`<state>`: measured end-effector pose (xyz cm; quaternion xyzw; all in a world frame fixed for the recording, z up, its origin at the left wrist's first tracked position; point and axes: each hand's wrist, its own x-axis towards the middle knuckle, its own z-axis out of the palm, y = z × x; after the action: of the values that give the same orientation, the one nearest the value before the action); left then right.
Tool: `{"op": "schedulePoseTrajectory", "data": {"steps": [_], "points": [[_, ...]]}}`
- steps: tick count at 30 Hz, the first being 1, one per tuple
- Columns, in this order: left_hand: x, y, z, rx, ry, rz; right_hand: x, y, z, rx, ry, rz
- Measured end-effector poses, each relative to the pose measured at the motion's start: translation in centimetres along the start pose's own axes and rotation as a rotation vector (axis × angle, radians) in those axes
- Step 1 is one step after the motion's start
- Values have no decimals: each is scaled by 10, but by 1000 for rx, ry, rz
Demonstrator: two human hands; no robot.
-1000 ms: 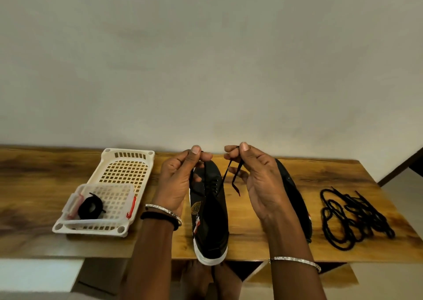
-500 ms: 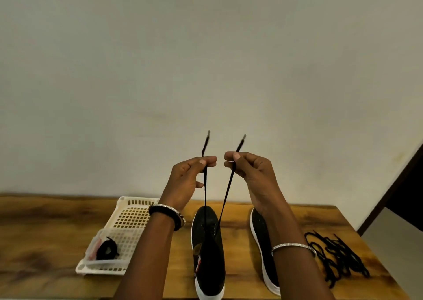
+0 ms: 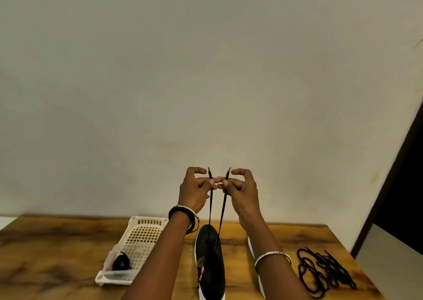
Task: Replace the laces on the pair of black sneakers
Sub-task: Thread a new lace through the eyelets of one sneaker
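A black sneaker with a white sole [image 3: 209,263] stands on the wooden table [image 3: 57,254], toe pointing away from me. A black lace [image 3: 210,208] runs from its eyelets up in two strands. My left hand [image 3: 194,191] pinches the left strand near its tip, and my right hand [image 3: 240,190] pinches the right strand. Both hands are raised high above the shoe, fingertips almost touching. The second sneaker [image 3: 251,249] lies to the right, mostly hidden behind my right forearm.
A white perforated plastic basket [image 3: 142,235] sits left of the shoe with a coiled black lace bundle [image 3: 120,262] in its near compartment. A loose pile of black laces [image 3: 325,270] lies at the table's right end. A dark doorway is at far right.
My hands rose from the shoe's tongue and pulled both lace ends up taut, then came closer together. The camera tilted upward, so the table sits lower in view.
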<state>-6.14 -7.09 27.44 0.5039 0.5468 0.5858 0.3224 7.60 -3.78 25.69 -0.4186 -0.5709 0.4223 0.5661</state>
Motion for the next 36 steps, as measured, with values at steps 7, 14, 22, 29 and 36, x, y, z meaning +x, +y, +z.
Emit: {"op": "schedulePoseTrajectory", "data": {"steps": [7,14,22,29,36], "points": [[-10,-9,-4,65,-51,14,-17,2,-6,27,24,40],[-28,-22,0,-6,-87,-29,-39,18,-12,-20,10,68],[-28,-47,5,-266,-223,-325,-52,35,-23,181,-133,160],[-38,-75,16,-263,-141,-303,-55,58,-25,216,-138,209],[-36,-115,23,-190,3,-135,-44,96,-7,275,4,312]]}}
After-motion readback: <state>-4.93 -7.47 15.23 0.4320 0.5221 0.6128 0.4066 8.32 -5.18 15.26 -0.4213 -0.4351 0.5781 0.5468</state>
